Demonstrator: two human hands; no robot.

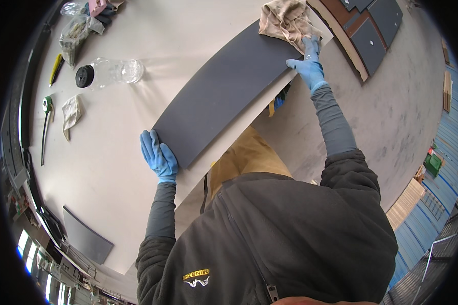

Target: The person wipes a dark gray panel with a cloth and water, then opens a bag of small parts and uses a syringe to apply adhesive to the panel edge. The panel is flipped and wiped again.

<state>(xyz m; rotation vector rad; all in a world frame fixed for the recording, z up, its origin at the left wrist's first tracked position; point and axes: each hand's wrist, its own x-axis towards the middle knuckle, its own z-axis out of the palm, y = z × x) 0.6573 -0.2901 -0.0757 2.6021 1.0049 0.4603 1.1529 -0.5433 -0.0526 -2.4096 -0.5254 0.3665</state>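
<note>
I see the left blue-gloved hand (159,157), fingers extended, at the near end of the dark-grey curved panel (229,91) on the off-white tabletop (112,203). Farther, the right blue-gloved hand (309,67), thumb spread, touches a crumpled beige cloth (285,20); I can't tell whether it grips.

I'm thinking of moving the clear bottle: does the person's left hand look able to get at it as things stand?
Likely yes: the left hand lies open at the left end of the grey panel, and no object shows between it and the clear bottle.
</note>
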